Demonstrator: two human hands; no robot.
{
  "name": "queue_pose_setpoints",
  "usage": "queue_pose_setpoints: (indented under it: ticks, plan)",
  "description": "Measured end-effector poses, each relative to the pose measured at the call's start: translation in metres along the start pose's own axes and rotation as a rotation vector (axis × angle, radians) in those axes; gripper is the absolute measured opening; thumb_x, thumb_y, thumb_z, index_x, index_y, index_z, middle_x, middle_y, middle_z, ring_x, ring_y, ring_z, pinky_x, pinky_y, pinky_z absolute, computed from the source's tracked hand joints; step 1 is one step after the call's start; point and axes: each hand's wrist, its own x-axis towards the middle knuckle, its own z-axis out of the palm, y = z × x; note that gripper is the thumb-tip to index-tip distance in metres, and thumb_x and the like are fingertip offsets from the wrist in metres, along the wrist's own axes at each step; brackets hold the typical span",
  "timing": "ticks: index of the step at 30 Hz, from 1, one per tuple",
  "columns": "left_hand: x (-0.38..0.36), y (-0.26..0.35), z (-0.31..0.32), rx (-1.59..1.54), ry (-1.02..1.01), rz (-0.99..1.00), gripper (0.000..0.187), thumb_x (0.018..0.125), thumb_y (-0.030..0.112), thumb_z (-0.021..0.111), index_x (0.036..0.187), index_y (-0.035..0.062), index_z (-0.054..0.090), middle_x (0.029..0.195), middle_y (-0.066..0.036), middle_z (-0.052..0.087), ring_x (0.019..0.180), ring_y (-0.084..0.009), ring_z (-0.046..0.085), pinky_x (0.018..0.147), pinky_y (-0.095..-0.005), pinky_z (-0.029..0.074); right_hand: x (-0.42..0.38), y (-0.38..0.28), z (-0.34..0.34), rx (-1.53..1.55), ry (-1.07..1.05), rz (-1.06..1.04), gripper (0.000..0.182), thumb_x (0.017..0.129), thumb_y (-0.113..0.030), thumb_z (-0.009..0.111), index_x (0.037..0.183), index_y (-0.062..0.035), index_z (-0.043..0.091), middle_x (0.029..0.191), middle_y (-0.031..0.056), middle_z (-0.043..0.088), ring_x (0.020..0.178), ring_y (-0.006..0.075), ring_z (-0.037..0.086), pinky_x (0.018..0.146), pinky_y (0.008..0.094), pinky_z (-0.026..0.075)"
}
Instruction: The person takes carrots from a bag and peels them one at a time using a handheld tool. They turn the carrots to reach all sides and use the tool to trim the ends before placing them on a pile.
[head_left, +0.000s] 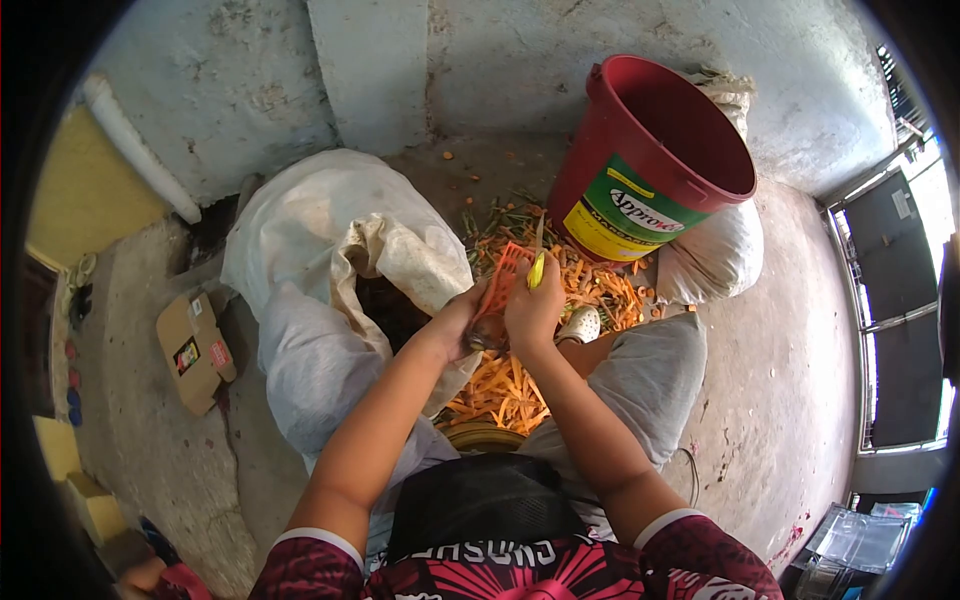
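Note:
In the middle of the head view, my left hand is wrapped round an orange-red slotted thing, with something brownish beneath it too hidden to name. Close beside it on the right, my right hand grips a yellow-handled knife, its narrow blade pointing up and away from me. Below both hands lies a pile of orange peelings, over a container with a yellowish rim. More orange and green scraps cover the floor beyond my hands.
A large dark red bucket stands tilted in view at the back right, by a white sack. A big whitish sack with an open mouth is at the left. Flattened cardboard lies farther left. A light shoe shows among the scraps.

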Motion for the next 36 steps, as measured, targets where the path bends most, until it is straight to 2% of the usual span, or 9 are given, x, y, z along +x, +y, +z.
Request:
queue_pose_setpoints:
  ticks: [7,9,13,16,19,21,24,29,36]
  plan:
    - [-0.01,-0.008,0.005,0.193,0.056,-0.068,0.041,0.089,0.039,0.028,0.1,0.0048,0.049,0.084,-0.006,0.057,0.072,-0.0143,0.056,0.061,-0.0271,0.047,0.043,0.015,-0.011,0.018,0.165,0.099,0.022,0.081,-0.014,0.05,0.1,-0.0035,0.048,0.081,0.0183,0.058,0.07,0.0331,0.057,0.06,0.0368,0.044]
    - [-0.019,-0.012,0.008,0.322,-0.009,-0.119,0.044,0.09,0.04,0.026,0.101,0.003,0.048,0.081,-0.008,0.056,0.07,-0.0152,0.056,0.06,-0.0274,0.047,0.069,0.05,-0.012,-0.167,0.333,-0.072,0.021,0.084,-0.018,0.047,0.096,-0.0008,0.048,0.073,0.0148,0.053,0.065,0.0283,0.052,0.06,0.0354,0.04]
    - [-0.028,-0.009,0.018,0.194,-0.122,-0.142,0.045,0.088,0.041,0.031,0.104,0.0027,0.047,0.083,-0.008,0.056,0.071,-0.0152,0.056,0.062,-0.028,0.047,0.092,0.064,-0.026,-0.135,0.328,0.227,0.022,0.085,-0.018,0.045,0.098,0.0005,0.047,0.076,0.0152,0.056,0.065,0.0277,0.054,0.06,0.0353,0.041]
    - [-0.023,-0.01,0.01,0.158,0.163,-0.112,0.044,0.085,0.041,0.04,0.106,0.0034,0.047,0.088,-0.008,0.056,0.074,-0.0147,0.056,0.065,-0.0279,0.047,0.089,0.063,-0.026,0.0,0.325,0.223,0.02,0.085,-0.016,0.045,0.095,0.0006,0.047,0.075,0.0118,0.055,0.064,0.0231,0.053,0.058,0.0339,0.041]
    - [-0.017,-0.004,0.01,0.031,0.167,-0.091,0.042,0.082,0.039,0.047,0.106,0.0047,0.048,0.09,-0.006,0.055,0.076,-0.0148,0.056,0.068,-0.0279,0.047,0.072,0.035,-0.024,0.351,0.18,0.28,0.016,0.084,-0.014,0.045,0.092,-0.0002,0.047,0.074,0.0092,0.053,0.066,0.0178,0.051,0.059,0.0315,0.04]
    - [-0.008,-0.004,0.003,-0.063,0.117,-0.062,0.038,0.083,0.038,0.045,0.103,0.0054,0.049,0.085,-0.007,0.056,0.069,-0.0178,0.056,0.064,-0.0311,0.048,0.055,0.03,-0.014,0.248,0.129,0.062,0.013,0.084,-0.012,0.046,0.09,-0.0005,0.047,0.071,0.0075,0.05,0.064,0.0151,0.047,0.061,0.0293,0.04]
    - [-0.004,-0.003,-0.001,-0.133,-0.016,-0.01,0.036,0.085,0.038,0.039,0.099,0.0059,0.05,0.082,-0.008,0.057,0.062,-0.0197,0.055,0.056,-0.0325,0.048,0.023,0.012,-0.007,0.226,-0.001,0.055,0.014,0.083,-0.012,0.047,0.091,-0.0008,0.048,0.075,0.0083,0.054,0.067,0.016,0.051,0.063,0.0274,0.041]
    - [-0.011,0.001,0.008,-0.116,0.134,-0.075,0.032,0.087,0.035,0.033,0.096,0.0111,0.052,0.082,-0.005,0.058,0.065,-0.0187,0.056,0.053,-0.0331,0.046,-0.002,-0.018,-0.009,0.236,-0.165,0.124,0.02,0.084,-0.014,0.047,0.098,-0.0008,0.047,0.08,0.0113,0.056,0.073,0.0193,0.056,0.065,0.0295,0.043]
    - [-0.014,-0.002,0.013,-0.132,0.168,-0.076,0.032,0.087,0.034,0.033,0.099,0.0116,0.052,0.087,-0.003,0.059,0.071,-0.0168,0.058,0.058,-0.032,0.048,-0.009,-0.011,-0.002,0.088,-0.062,0.026,0.022,0.084,-0.017,0.048,0.1,-0.0016,0.046,0.079,0.0175,0.057,0.071,0.0277,0.057,0.063,0.034,0.043]
